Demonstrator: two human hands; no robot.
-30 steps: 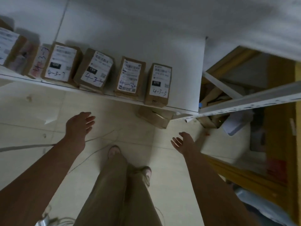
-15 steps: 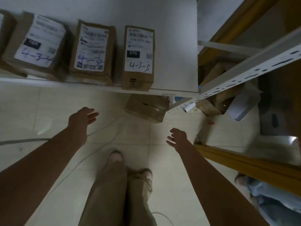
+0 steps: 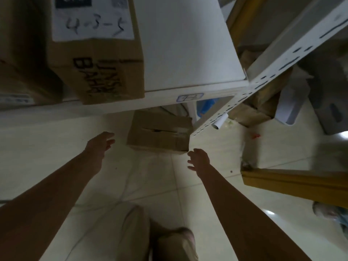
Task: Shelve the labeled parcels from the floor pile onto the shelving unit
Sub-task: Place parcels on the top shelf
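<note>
A brown cardboard parcel [image 3: 160, 132] lies flat on the tiled floor [image 3: 47, 147], its far part hidden under the front edge of the white shelf [image 3: 184, 44]. Its long axis runs left to right, with the right end a little nearer to the person, and a taped seam follows this axis. The left hand [image 3: 101, 144] hovers just beside its left end, with the fingers straight and loosely spread. The right hand [image 3: 198, 160] hovers near its right front corner, also spread and holding nothing. On the shelf stands another parcel marked 4-3-5 [image 3: 94, 53].
</note>
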